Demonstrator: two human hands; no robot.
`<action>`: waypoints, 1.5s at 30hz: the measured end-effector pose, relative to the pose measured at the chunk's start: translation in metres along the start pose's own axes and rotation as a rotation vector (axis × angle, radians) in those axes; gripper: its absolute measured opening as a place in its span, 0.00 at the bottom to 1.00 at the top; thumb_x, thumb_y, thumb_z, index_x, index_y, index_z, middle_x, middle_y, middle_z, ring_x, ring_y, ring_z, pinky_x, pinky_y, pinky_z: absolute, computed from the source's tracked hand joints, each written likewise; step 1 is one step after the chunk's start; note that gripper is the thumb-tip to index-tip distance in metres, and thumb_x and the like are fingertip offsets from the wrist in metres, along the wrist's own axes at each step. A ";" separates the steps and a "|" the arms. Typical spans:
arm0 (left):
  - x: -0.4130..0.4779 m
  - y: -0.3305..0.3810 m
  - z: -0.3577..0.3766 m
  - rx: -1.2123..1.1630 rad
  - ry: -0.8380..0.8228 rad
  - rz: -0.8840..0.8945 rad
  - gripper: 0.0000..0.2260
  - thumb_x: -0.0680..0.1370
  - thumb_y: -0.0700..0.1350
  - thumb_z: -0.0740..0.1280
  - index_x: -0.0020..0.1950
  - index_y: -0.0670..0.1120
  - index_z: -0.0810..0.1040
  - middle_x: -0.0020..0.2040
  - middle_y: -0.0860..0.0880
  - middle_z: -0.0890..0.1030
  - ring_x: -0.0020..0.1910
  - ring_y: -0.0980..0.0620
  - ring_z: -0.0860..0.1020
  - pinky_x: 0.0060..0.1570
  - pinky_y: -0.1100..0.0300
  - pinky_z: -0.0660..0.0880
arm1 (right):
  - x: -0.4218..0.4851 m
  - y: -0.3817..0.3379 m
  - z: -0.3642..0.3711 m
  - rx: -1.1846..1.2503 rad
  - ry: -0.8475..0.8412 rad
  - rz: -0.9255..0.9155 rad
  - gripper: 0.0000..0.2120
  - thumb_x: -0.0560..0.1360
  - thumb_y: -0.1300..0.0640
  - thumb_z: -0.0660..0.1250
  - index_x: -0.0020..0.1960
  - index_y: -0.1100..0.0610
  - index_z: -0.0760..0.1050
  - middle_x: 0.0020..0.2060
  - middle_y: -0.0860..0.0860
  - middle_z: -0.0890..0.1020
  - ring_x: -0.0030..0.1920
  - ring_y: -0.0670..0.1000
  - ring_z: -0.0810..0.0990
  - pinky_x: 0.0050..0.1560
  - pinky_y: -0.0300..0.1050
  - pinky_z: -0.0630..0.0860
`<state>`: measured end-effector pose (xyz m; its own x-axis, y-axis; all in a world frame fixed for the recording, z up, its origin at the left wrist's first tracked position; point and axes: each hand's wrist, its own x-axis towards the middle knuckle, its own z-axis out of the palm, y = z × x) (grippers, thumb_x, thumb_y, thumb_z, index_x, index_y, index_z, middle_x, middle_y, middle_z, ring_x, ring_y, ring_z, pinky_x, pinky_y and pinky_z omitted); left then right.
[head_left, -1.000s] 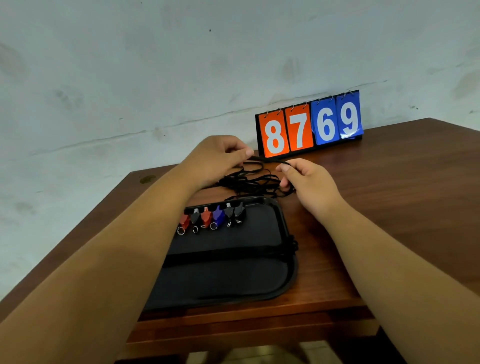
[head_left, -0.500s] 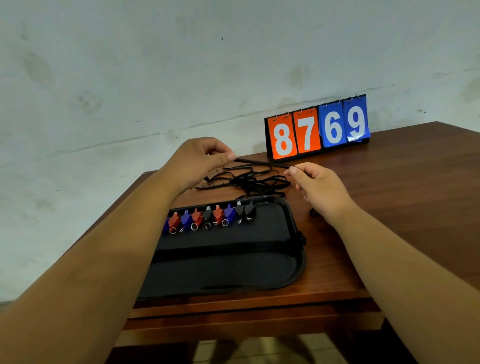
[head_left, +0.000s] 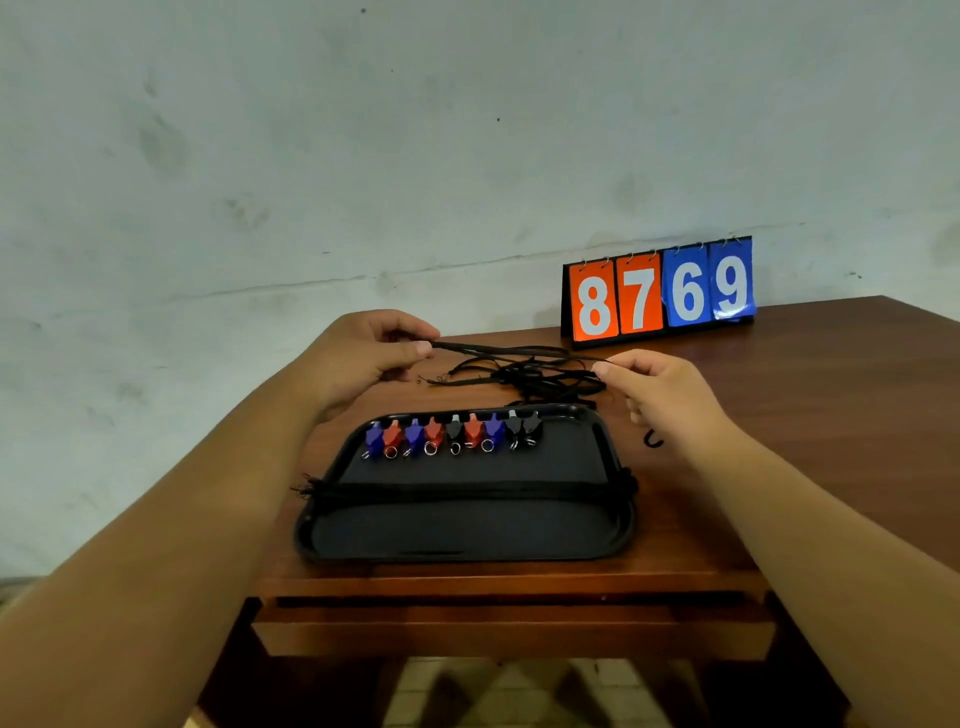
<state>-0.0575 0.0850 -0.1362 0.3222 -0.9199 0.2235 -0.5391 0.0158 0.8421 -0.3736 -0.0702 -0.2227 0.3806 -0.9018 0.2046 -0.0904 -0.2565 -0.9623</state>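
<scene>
Centrally, left hand (head_left: 363, 358) and right hand (head_left: 662, 397) each pinch one black lanyard cord (head_left: 493, 348), stretched above the tangled cords (head_left: 530, 378) at 12 o'clock of the black tray (head_left: 467, 530). Whistles (head_left: 452, 434) line the tray's far edge; the flip scoreboard (head_left: 660, 291) stands at 2 o'clock.

Left hand (head_left: 363, 358): thumb and forefinger pinch one end of a black cord (head_left: 514, 351); other fingers curled
Right hand (head_left: 660, 395): pinches the cord's other end; the strand runs stretched between the hands
Tangle (head_left: 535, 382): loose black cords on the table (head_left: 831, 415); just below the strand, between both hands
Tray (head_left: 467, 535): black; nearer the person than both hands; red, blue and black whistles (head_left: 452, 434) in a row along its far edge
Scoreboard (head_left: 660, 291): beyond the right hand; reads 8769
</scene>
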 end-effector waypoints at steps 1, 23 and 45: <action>-0.003 -0.003 -0.005 -0.015 0.014 0.003 0.09 0.81 0.39 0.74 0.57 0.51 0.89 0.49 0.49 0.88 0.45 0.52 0.84 0.56 0.54 0.83 | -0.002 -0.003 -0.002 0.026 -0.004 0.015 0.07 0.82 0.48 0.74 0.55 0.50 0.88 0.31 0.49 0.77 0.33 0.50 0.70 0.35 0.42 0.71; -0.067 -0.027 -0.070 0.019 0.253 -0.006 0.07 0.79 0.45 0.78 0.53 0.56 0.91 0.51 0.55 0.90 0.52 0.51 0.88 0.61 0.55 0.82 | -0.045 -0.047 -0.013 -0.413 -0.074 -0.065 0.13 0.83 0.40 0.68 0.50 0.48 0.86 0.29 0.44 0.77 0.33 0.49 0.72 0.38 0.43 0.73; -0.115 -0.111 -0.042 0.068 0.354 -0.104 0.09 0.83 0.45 0.72 0.55 0.59 0.89 0.56 0.61 0.86 0.58 0.63 0.79 0.64 0.57 0.72 | -0.081 0.012 0.027 -0.394 0.065 -0.074 0.06 0.83 0.46 0.70 0.49 0.44 0.84 0.45 0.51 0.87 0.44 0.54 0.85 0.43 0.49 0.77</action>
<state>-0.0018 0.2056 -0.2351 0.6203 -0.7229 0.3045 -0.5360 -0.1073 0.8373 -0.3812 0.0092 -0.2556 0.3414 -0.8928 0.2939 -0.4157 -0.4239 -0.8047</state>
